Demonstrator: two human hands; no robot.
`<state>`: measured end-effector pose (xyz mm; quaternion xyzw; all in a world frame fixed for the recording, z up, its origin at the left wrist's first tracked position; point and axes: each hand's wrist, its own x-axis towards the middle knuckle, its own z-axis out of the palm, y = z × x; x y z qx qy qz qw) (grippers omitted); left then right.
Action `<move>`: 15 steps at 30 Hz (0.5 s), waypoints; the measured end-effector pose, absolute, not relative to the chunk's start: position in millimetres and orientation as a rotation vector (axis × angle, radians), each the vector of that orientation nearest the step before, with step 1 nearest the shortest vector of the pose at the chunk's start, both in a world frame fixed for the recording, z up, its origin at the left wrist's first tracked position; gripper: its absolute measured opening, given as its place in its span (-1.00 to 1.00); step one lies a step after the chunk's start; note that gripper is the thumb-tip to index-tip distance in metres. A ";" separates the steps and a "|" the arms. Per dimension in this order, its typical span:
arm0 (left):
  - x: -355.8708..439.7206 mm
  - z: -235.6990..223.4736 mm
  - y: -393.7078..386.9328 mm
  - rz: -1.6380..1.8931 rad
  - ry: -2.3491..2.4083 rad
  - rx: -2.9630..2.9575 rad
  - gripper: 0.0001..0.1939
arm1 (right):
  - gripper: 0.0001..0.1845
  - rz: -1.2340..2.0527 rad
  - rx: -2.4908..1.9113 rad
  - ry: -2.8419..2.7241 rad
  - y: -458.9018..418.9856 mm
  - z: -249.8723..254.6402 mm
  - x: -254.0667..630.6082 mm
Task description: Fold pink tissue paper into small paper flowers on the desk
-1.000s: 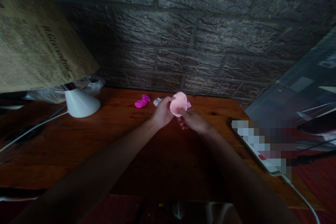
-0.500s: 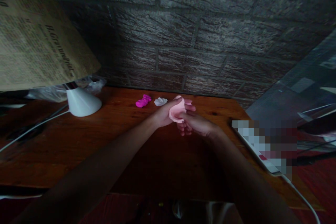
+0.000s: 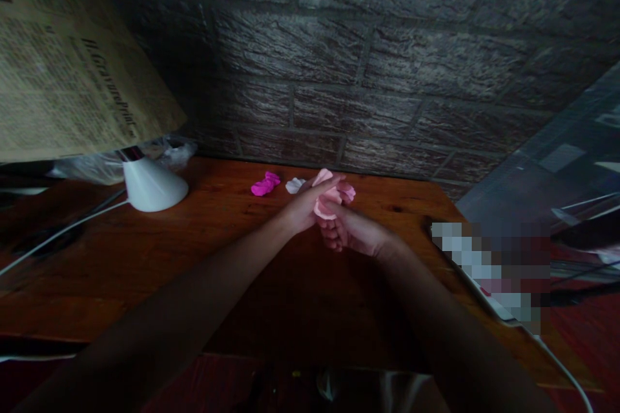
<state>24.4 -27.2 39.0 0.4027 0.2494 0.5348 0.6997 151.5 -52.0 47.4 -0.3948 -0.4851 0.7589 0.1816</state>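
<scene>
A flattened, pale pink piece of soft modelling clay [image 3: 325, 210] is held between my two hands above the table. My left hand [image 3: 304, 208] grips it from the left, with the thumb lying across its face. From the right, my right hand [image 3: 358, 229] pinches its lower edge, thumb on top and fingers curled beneath. Behind the hands lies a darker pink lump [image 3: 347, 191], partly covered by them. A white lump [image 3: 295, 185] rests just beyond my left wrist, and a bright magenta lump [image 3: 265, 184] is farther left.
On the left, a lamp with a white cone base [image 3: 154, 186] and a newsprint shade [image 3: 82, 77] stands on the wooden table [image 3: 208, 258]. A stone-pattern wall [image 3: 310, 58] closes the back. To the right lies a blurred-out flat device [image 3: 504, 316] with a white cable [image 3: 564, 361].
The pink clay was flat and round facing me; it has been turned and folded between my hands. My left thumb has moved across it. The lumps on the table have stayed put.
</scene>
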 end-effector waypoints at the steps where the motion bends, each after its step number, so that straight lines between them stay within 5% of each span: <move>1: 24.1 39.7 -27.2 1.199 0.547 0.879 -0.67 | -0.38 2.129 -1.093 -1.366 -52.1 46.9 149.9; 15: 22.9 38.8 -22.9 1.275 0.614 0.723 -0.66 | -0.47 1.901 -1.110 -1.287 -55.2 41.2 135.0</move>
